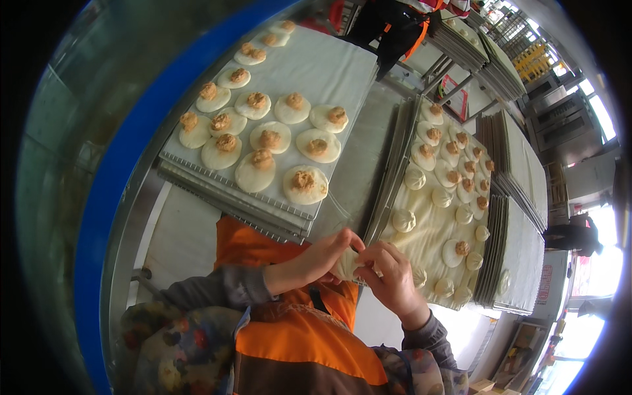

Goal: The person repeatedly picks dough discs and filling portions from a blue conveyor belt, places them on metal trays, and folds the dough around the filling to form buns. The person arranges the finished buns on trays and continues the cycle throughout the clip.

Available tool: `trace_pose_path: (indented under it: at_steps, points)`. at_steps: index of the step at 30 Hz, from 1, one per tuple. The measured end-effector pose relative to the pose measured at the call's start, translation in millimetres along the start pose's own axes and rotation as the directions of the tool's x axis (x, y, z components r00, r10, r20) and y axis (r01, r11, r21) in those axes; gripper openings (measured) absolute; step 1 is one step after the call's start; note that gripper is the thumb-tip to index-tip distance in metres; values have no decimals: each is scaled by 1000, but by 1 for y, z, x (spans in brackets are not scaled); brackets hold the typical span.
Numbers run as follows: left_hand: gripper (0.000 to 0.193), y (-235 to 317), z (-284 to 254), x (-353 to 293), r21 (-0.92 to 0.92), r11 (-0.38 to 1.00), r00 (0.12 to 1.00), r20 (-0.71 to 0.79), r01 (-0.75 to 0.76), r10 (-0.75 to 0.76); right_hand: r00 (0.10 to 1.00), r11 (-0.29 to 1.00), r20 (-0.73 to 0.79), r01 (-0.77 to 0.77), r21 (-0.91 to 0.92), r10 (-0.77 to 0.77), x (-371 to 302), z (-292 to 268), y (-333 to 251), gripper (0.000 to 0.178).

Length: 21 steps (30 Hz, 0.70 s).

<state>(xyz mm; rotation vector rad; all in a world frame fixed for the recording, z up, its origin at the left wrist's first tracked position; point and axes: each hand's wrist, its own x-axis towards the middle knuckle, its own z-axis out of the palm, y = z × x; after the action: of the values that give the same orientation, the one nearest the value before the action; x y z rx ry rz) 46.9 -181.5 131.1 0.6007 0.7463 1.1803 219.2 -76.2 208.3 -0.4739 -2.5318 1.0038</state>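
Observation:
Close in front of my body, my left hand (315,262) cups a pale dough wrapper (345,264) from the left. The fingers of my right hand (394,276) pinch at the wrapper's edge from the other side. Whether filling sits inside is hidden by my fingers. To the left, flat dough rounds topped with brown filling, such as the nearest round (304,185), lie on a cloth-covered tray (329,66). On the right-hand tray (388,260) sit several pleated, closed buns (403,220) alongside more open rounds with filling (454,252).
A blue-edged surface (125,164) curves along my left. More stacked cloth-covered trays (517,253) stand beyond the right tray, with another stack (461,43) farther back. A person in dark clothes (388,29) stands at the far side; another person (579,234) is at the far right.

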Motion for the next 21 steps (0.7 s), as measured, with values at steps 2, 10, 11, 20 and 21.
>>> trace_pose_path:
  at_steps: [2,10,11,20,21]
  points:
    - [66,-1,1,-2,-16,999,999,32,-43,43,996,995,-54,-70,77,75,-3,5,-2,21]
    - [56,-1,10,-5,431,813,873,-105,-391,476,993,998,-93,-64,27,66,-5,8,-6,18]
    - [50,0,9,-6,386,859,918,-69,-337,391,995,999,-99,-1,-35,-3,-5,8,-6,18]
    - [79,3,3,-2,-6,976,972,-86,220,-219,976,953,52,216,-211,-209,0,3,-5,26]
    - [81,5,3,-1,-66,956,955,-63,285,-289,980,965,72,195,-173,-186,2,2,-5,26]
